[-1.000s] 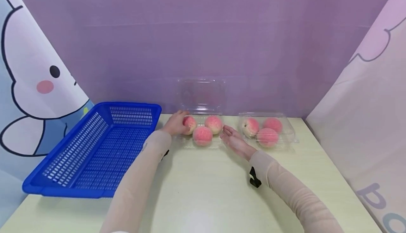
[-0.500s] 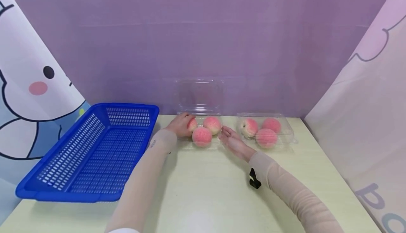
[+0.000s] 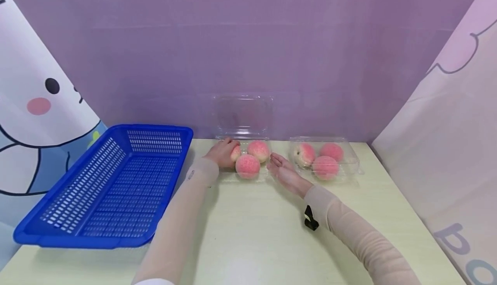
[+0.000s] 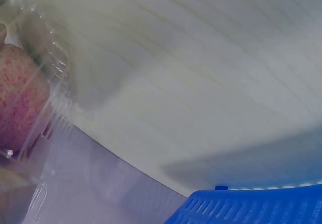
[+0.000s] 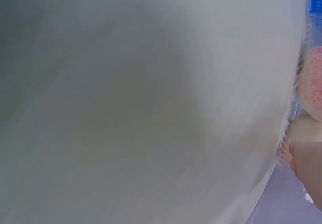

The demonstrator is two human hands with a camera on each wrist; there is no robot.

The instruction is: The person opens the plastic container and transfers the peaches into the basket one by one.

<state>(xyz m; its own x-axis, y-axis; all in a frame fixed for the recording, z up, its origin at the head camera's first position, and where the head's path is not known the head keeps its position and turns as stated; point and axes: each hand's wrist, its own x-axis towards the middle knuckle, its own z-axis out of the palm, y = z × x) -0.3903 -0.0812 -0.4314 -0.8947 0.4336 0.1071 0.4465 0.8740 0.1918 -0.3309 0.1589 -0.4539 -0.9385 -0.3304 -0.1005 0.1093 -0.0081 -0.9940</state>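
Observation:
Three pink-and-cream peaches lie in an open clear plastic clamshell box (image 3: 229, 176), its lid (image 3: 243, 114) raised at the back. My left hand (image 3: 220, 153) grips the left peach (image 3: 235, 153) and covers much of it. Beside it sit the front peach (image 3: 247, 167) and the back right peach (image 3: 259, 151). On the box's right side, my right hand (image 3: 286, 175) is held with straight fingers, palm toward the box. A pink peach (image 4: 22, 100) shows through plastic in the left wrist view. The right wrist view catches part of my right hand (image 5: 309, 168) near a peach (image 5: 313, 83).
A second clear plastic box (image 3: 351, 162), holding three peaches, stands to the right. To the left is a large blue slotted basket (image 3: 89, 242). A purple cloth (image 3: 248, 39) hangs behind the pale table (image 3: 248, 233).
My left hand has moved right and in over the left peach, hiding more of it. The right hand has stayed almost where it was. The head view has shifted slightly.

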